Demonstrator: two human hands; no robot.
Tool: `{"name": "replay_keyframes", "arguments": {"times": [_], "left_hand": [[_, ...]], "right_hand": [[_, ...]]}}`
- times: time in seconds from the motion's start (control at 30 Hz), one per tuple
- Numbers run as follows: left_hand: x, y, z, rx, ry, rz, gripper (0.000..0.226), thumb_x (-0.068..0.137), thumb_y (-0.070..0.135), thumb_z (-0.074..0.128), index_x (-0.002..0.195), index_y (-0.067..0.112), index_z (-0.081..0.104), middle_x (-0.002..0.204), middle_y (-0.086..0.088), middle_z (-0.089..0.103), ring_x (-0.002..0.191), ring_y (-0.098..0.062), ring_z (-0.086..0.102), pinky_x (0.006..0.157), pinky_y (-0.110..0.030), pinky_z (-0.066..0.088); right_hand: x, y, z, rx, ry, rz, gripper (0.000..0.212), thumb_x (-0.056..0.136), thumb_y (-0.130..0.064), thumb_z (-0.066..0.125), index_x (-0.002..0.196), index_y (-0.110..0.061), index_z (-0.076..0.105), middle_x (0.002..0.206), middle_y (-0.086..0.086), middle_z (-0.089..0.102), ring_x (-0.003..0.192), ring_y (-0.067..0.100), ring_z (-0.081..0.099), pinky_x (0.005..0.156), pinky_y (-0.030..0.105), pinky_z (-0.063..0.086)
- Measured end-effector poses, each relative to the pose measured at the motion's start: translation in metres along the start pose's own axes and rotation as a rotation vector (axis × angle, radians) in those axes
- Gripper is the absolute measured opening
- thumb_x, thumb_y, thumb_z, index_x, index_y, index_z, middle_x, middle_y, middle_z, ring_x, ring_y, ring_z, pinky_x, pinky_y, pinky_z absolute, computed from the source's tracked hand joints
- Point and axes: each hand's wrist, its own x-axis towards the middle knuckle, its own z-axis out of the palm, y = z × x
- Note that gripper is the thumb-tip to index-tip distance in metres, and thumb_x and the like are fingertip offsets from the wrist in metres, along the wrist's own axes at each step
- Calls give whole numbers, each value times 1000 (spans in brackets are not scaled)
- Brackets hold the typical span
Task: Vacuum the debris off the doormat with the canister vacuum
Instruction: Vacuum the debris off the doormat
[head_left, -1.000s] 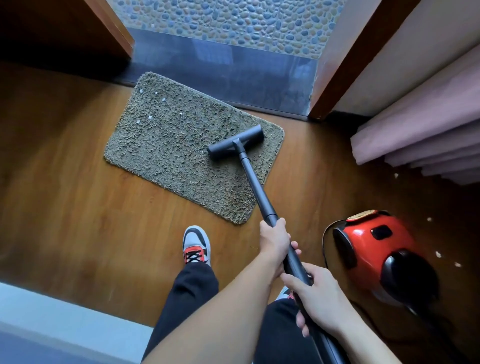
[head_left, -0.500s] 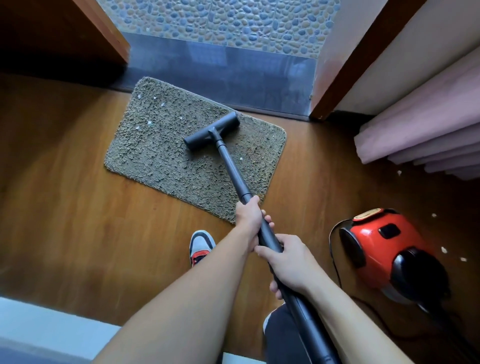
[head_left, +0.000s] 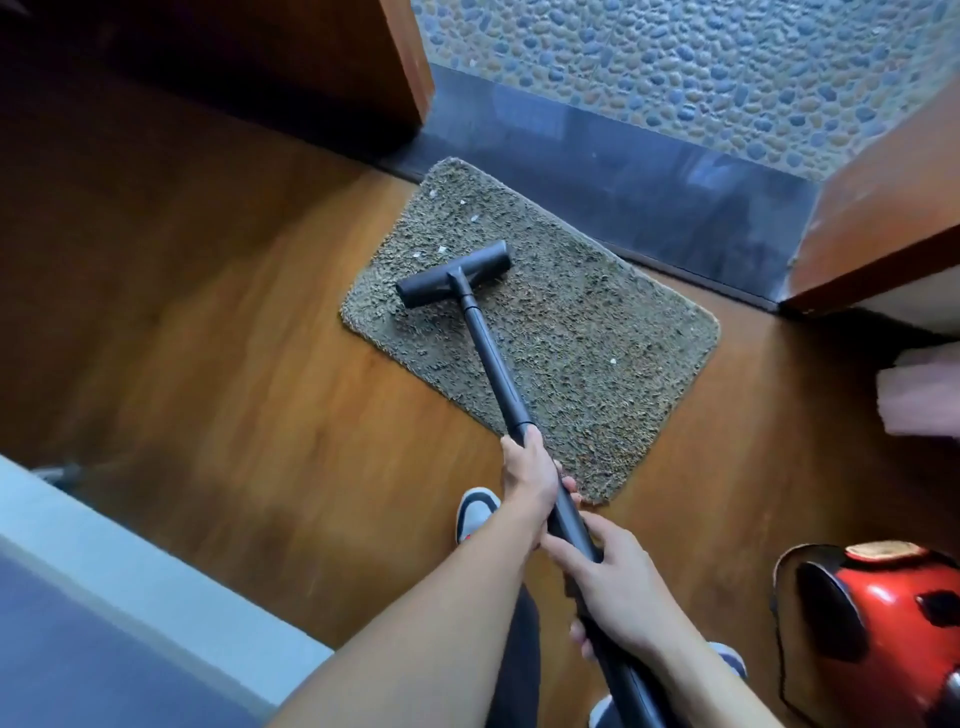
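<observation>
- Grey-brown shaggy rectangular doormat (head_left: 571, 332) lies skewed on the brown wooden floor (head_left: 208, 338), its far left corner touching the dark stone threshold (head_left: 649, 171).
- Black T-shaped vacuum floor head (head_left: 453, 274) now sits on the mat's left part, near the left short edge. Half a second ago it was nearer the mat's middle, and before that toward the right end, so the sweep is running right to left.
- White debris flecks (head_left: 441, 249) remain just beyond the head, toward the far left corner; one fleck (head_left: 613, 359) is left behind mid-mat, right of the wand. Judgement: right side mostly done, far left corner pending, one more pass needed for the straggler.
- Black metal wand (head_left: 493, 364) runs from the head back over the mat's near edge.
- Left hand (head_left: 527, 480) is wrapped closed around the wand, forward; right hand (head_left: 618, 587) is clamped on it just behind.
- Red-and-black canister vacuum body (head_left: 883, 608) stands on the floor at the right, well apart from the mat.
</observation>
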Motion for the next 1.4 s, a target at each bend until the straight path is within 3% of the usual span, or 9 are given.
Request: {"name": "replay_keyframes", "arguments": {"times": [0.4,0.63,0.83,1.1,1.27,1.4], "left_hand": [[50,85,-41,-57,-32,-50,25,106,36,34,96,13,37,71,-8,45,41,-16,45,37,-20,44],[64,110,-49,-75,-67,-59,21,105,34,33,109,13,36,72,-8,45,43,-17,45,40,-23,45],[42,92,-42,-79,-82,-82,23,106,35,32,109,13,37,73,-9,45,44,-17,45,39,-22,45],[-6,26,-13,-80,-113,-137,22,106,36,33,105,15,39,74,-9,46,41,-16,46,41,-24,46],[-23,-4,2,-85,-100,-124,22,106,34,34,106,13,40,73,-8,47,39,-15,46,39,-24,45],[-20,-3,6,-68,-83,-107,21,106,34,35,102,15,41,72,-8,47,41,-16,46,40,-24,45]], "right_hand": [[55,-80,48,-45,16,-1,10,98,-31,65,94,-23,60,51,7,57,41,31,59,40,33,48],[73,-104,55,-93,23,-21,12,97,-27,62,92,-17,60,47,2,57,40,30,58,40,32,49],[51,-88,42,-89,6,-2,10,99,-22,62,95,-13,59,49,6,53,37,28,55,37,30,46],[-1,-31,5,-141,7,3,10,97,-28,64,89,-32,67,53,4,56,38,32,60,38,31,47],[-18,-5,-13,-208,30,-9,10,95,-36,65,96,-45,66,54,3,61,42,30,65,45,33,49],[-18,-6,-13,-145,13,-1,6,97,-32,63,95,-36,67,53,3,57,40,33,62,39,31,47]]}}
